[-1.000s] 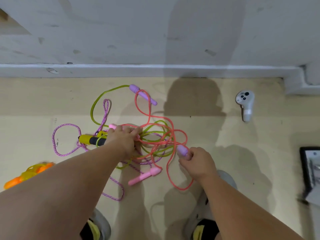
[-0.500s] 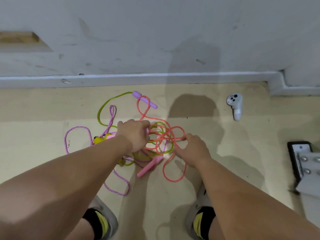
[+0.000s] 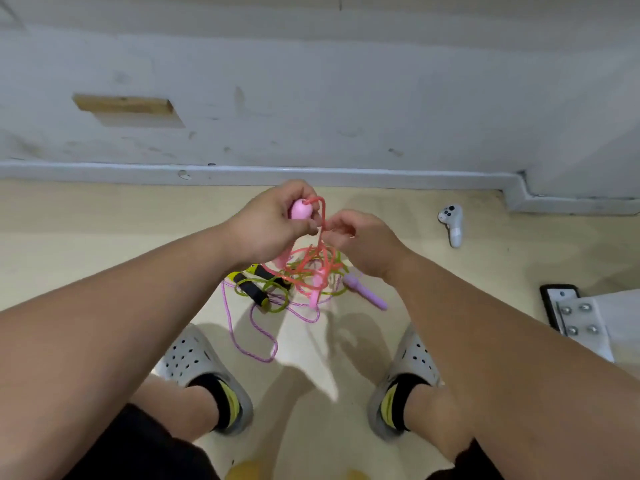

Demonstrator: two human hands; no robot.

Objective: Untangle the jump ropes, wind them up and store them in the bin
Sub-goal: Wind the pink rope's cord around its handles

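My left hand (image 3: pixel 273 226) grips a pink jump-rope handle (image 3: pixel 300 209), raised above the floor. Its coral-pink cord (image 3: pixel 322 216) loops over the handle's top and drops down. My right hand (image 3: pixel 356 242) pinches that cord just right of the handle. Below hangs and lies the tangle (image 3: pixel 304 275) of coral, green and purple cords. A second pink handle (image 3: pixel 316 289) dangles in it. A purple handle (image 3: pixel 365 292) lies at the tangle's right, yellow-and-black handles (image 3: pixel 252 285) at its left. A purple braided cord (image 3: pixel 252 337) trails toward my feet. No bin is in view.
A white game controller (image 3: pixel 452 223) lies on the beige floor at the right. A black-edged plate with metal bolts (image 3: pixel 575 317) sits at the right edge. The white wall's skirting (image 3: pixel 242 173) runs across the back. My grey clogs (image 3: pixel 204 372) stand below the tangle.
Both hands rose from the floor, lifting the pink handle and coral cord; the tangle has bunched up beneath them. My view tilted, so my feet now show.
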